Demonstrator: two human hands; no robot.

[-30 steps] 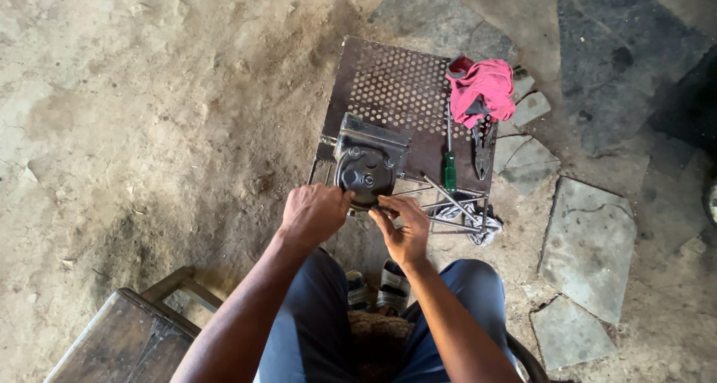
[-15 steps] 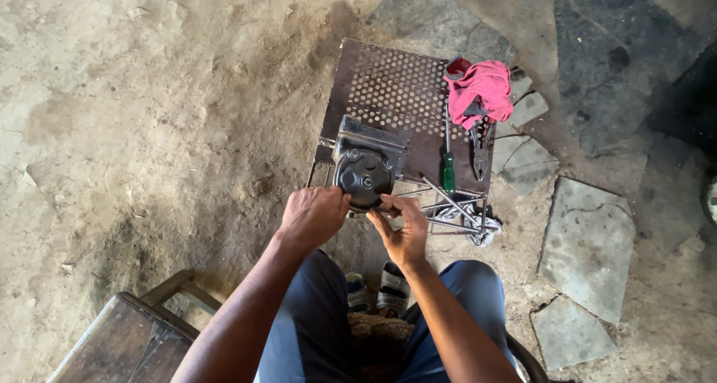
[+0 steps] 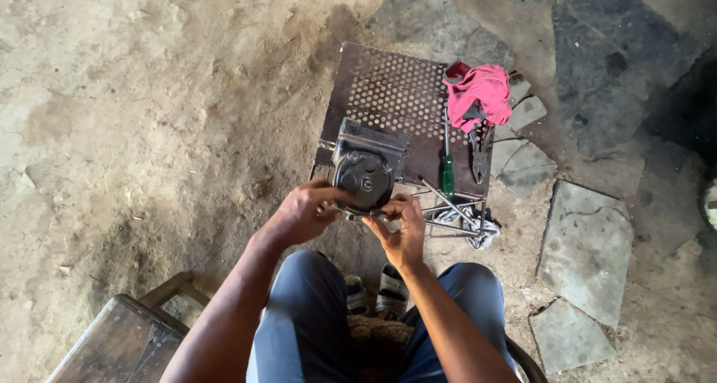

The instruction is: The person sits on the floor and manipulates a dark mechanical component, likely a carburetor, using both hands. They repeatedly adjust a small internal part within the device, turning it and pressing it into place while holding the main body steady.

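Note:
A dark metal machine part (image 3: 366, 170) with a round black face stands at the near edge of a perforated metal plate (image 3: 392, 91) that serves as a small table. My left hand (image 3: 302, 211) grips the part's lower left edge. My right hand (image 3: 403, 222) has its fingers closed at the part's lower right, seemingly on a small piece that I cannot make out.
A green-handled screwdriver (image 3: 447, 166), pliers (image 3: 478, 151) and a pink rag (image 3: 482, 91) lie on the plate's right side. Metal rods (image 3: 455, 204) lie at its near right corner. A wooden stool (image 3: 119, 338) stands at lower left. Flat stones (image 3: 586, 248) cover the ground to the right.
Both hands shifted slightly at the part's lower edge; the part and tools have stayed in place.

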